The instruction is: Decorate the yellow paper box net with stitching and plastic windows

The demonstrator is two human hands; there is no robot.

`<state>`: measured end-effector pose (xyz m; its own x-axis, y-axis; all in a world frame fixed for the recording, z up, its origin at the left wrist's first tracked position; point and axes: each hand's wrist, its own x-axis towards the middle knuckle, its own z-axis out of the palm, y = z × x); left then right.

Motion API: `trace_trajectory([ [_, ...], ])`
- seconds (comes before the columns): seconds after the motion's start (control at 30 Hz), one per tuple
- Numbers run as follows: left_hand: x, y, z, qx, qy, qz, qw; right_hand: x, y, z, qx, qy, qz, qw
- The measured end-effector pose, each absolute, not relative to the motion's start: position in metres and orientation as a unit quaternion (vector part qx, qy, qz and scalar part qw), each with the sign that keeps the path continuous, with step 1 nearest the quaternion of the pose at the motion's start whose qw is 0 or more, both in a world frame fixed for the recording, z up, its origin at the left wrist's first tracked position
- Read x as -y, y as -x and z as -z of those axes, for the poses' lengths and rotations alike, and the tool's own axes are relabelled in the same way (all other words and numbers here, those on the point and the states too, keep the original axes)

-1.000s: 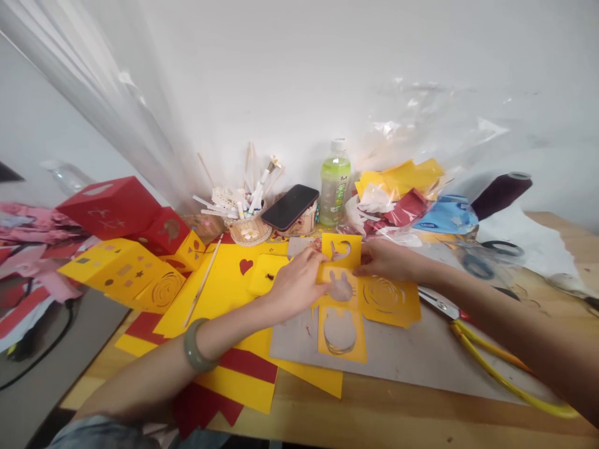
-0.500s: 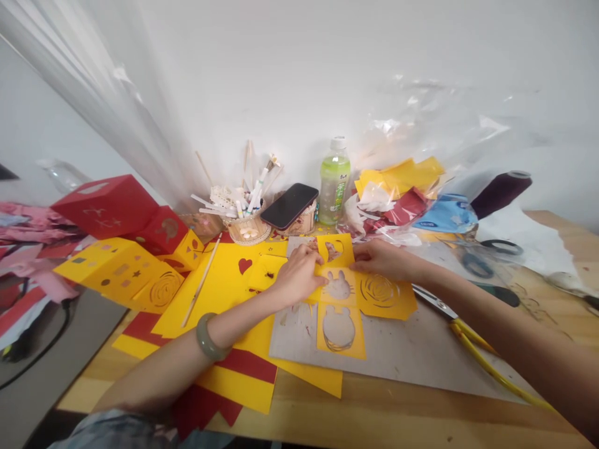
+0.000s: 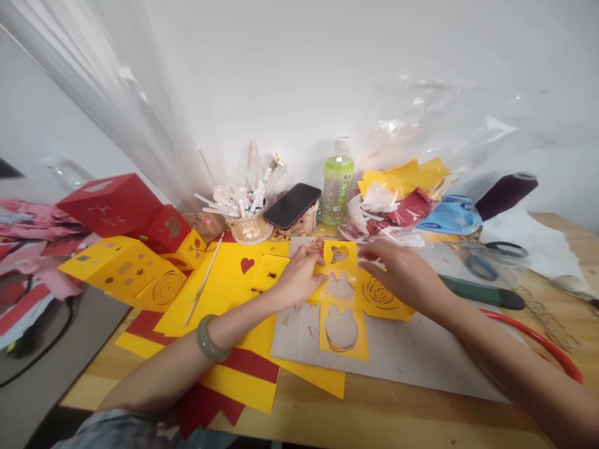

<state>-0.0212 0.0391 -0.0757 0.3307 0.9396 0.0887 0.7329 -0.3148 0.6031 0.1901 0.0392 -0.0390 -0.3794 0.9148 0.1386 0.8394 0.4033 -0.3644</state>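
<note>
A yellow paper cut-out, shaped like a cross, lies on the grey board. Animal-shaped holes run down its middle, and a rose-like spiral is cut into its right panel. My left hand holds the paper at its left side, thumb on the sheet and fingers curled; part of the paper is hidden beneath it. My right hand is over the right panel, its thumb and fingertips slightly apart, with nothing visible between them. A green-handled tool and a curved red handle show beside the right forearm.
Red and yellow boxes stand at left, near a thin stick on yellow sheets. Behind are a pen basket, a phone, a green bottle and bagged paper scraps. Black-handled scissors lie right.
My right hand has come off the paper's edge, lifting slightly and shifting right. The yellow-handled scissors have gone from sight beside that forearm, where a red handle shows now. My left hand stays.
</note>
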Motion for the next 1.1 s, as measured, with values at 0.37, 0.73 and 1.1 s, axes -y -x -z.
trace_trajectory([
  [0.37,-0.043,0.023,0.073,-0.526,-0.767,-0.228,0.289,-0.04,-0.19,0.062,0.844,0.476,-0.211,0.131],
  [0.73,-0.041,0.019,0.07,-0.496,-0.701,-0.336,0.386,-0.037,-0.183,0.056,0.788,0.498,-0.274,0.236],
  [1.1,-0.021,0.017,0.022,-0.37,-0.609,-0.335,0.617,-0.022,-0.174,0.02,0.692,0.446,-0.432,0.369],
])
